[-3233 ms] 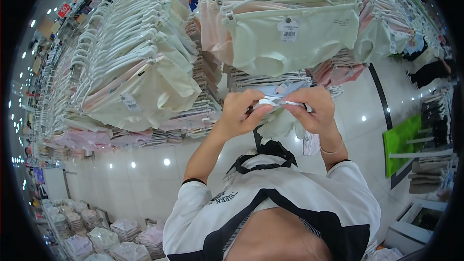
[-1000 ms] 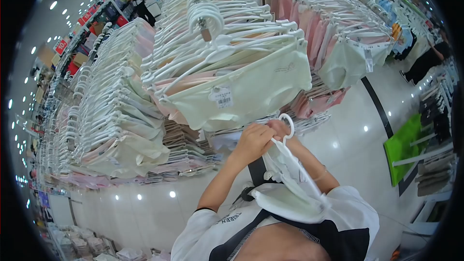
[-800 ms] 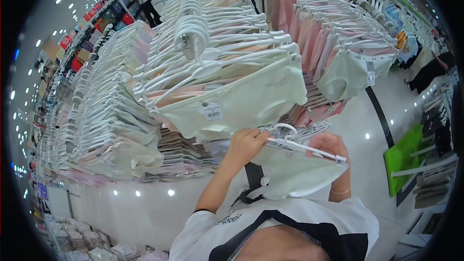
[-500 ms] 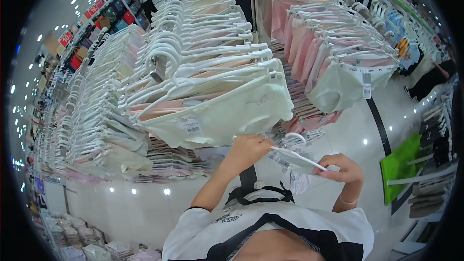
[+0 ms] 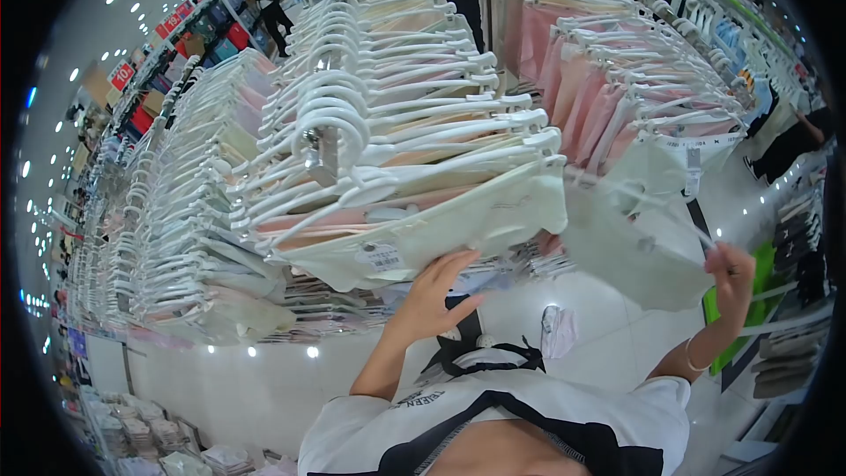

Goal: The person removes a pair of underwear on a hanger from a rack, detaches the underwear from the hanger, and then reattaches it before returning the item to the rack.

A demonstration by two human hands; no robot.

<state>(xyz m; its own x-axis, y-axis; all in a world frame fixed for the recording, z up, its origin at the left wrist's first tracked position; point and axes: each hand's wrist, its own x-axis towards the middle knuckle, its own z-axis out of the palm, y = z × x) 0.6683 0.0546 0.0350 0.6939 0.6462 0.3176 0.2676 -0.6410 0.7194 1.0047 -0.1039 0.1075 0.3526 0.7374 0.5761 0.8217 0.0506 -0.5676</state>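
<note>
My right hand [image 5: 730, 278] is raised at the right and pinches one end of a white clothes hanger [image 5: 679, 216]. Pale green briefs [image 5: 630, 242] hang from that hanger, smeared by motion. Nothing is in my left hand [image 5: 436, 295]; its fingers are stretched out, fingertips right at the lower edge of the front pale green briefs [image 5: 493, 211] on the rack. These carry a white price tag [image 5: 381, 256]. Behind them is a tight row of white hangers [image 5: 423, 123] with pastel underwear on a metal rail.
Pink and pale briefs [image 5: 590, 106] hang on another rail at the right. More hangers [image 5: 172, 220] crowd the left. A folded pale garment [image 5: 559, 331] shows low, over the glossy floor [image 5: 264, 379]. A person [image 5: 262, 0] stands far back; another's dark-clothed legs [image 5: 784, 150] show at right.
My right hand has swung up and to the right with the hanger and briefs. My left hand has let go of the hanger, and its fingers have spread beside the front briefs.
</note>
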